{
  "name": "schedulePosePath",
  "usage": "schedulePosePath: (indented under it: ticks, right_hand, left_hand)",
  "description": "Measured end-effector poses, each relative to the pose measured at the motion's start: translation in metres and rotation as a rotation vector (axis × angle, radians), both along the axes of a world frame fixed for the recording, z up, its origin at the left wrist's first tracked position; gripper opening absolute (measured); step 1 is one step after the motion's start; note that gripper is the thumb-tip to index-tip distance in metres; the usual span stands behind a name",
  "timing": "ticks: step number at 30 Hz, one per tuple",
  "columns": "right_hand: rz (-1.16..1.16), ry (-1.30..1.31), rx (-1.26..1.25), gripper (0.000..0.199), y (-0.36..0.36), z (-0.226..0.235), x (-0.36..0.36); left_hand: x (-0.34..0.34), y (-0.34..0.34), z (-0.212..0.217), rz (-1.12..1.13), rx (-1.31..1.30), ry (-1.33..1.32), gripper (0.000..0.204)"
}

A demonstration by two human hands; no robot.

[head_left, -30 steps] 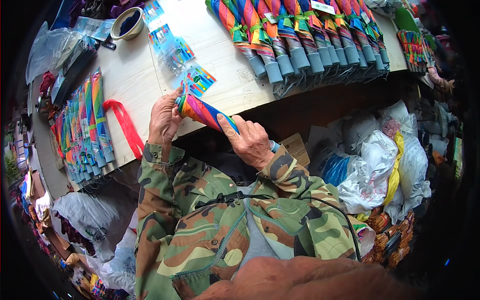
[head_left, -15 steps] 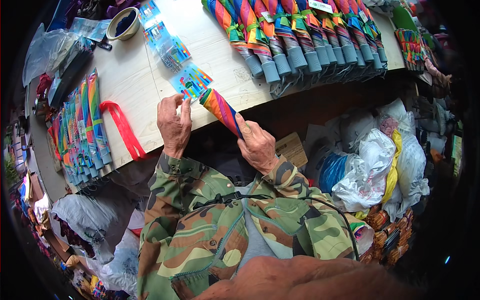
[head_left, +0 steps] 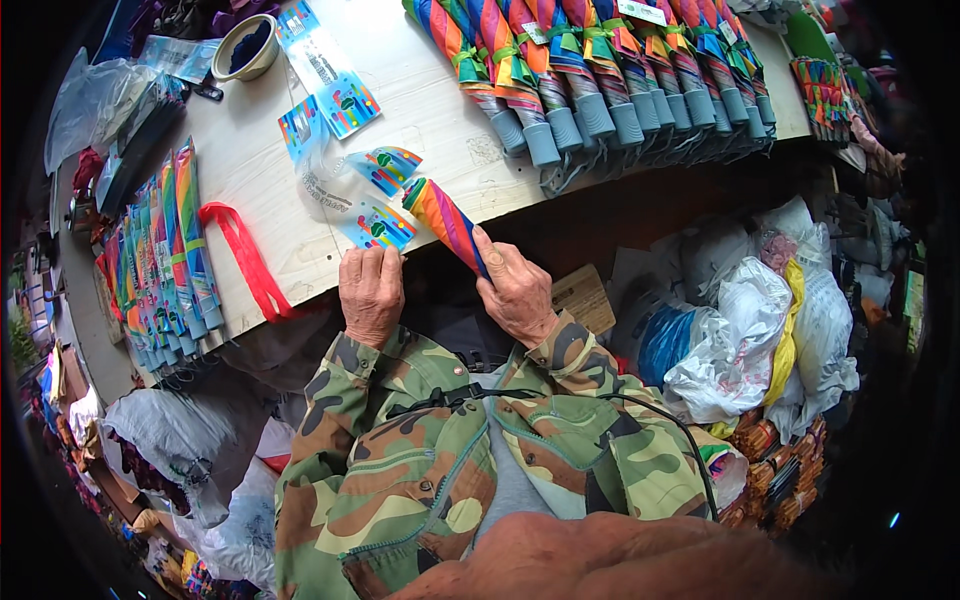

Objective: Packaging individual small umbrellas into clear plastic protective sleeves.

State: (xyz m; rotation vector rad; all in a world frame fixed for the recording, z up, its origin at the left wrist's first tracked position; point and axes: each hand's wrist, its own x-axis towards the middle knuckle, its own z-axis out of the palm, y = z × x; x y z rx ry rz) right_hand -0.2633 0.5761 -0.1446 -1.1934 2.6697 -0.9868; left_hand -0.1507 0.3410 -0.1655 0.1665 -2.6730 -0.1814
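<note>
My right hand (head_left: 517, 291) is wrapped round the lower part of a folded rainbow umbrella (head_left: 440, 217), which tilts up and left over the table edge. My left hand (head_left: 372, 296) is closed on the near edge of a clear plastic sleeve (head_left: 382, 227) with a colourful printed pattern. That sleeve is lifted and bent, its see-through middle rising from the table. The umbrella's tip is beside the sleeve, not inside it. Another printed sleeve (head_left: 350, 103) lies flat on the table behind.
A row of rainbow umbrellas with grey handles (head_left: 590, 115) lies at the back right. Sleeved umbrellas (head_left: 165, 260) are piled at the left, beside a red strap (head_left: 245, 262). A bowl (head_left: 246, 48) holds something dark blue. Plastic bags (head_left: 745, 330) sit at the lower right.
My left hand has moved down and slightly right, its fingers now closed on the sleeve. The sleeve has been pulled nearer and lifted. My right hand and the umbrella have barely moved.
</note>
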Motion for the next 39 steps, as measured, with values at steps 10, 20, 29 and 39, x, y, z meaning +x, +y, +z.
schedulePosePath:
  ticks: [10,20,29,39]
  right_hand:
    - [0.121,0.086,0.064,0.083,-0.048,0.024,-0.023]
    - [0.016,0.114,0.33,0.063,-0.103,0.025,-0.099]
    - [0.101,-0.019,0.117,0.071,-0.063,0.038,-0.068]
    - [0.252,0.003,0.088,0.077,-0.049,0.033,-0.026]
  left_hand:
    - [-0.023,-0.043,0.007,0.156,0.048,0.003,0.019]
    - [-0.005,-0.055,0.014,0.093,0.261,-0.119,0.022]
    - [0.001,-0.078,0.011,0.201,0.427,-0.029,0.011]
    - [-0.012,-0.082,0.025,0.197,1.018,-0.262,0.011]
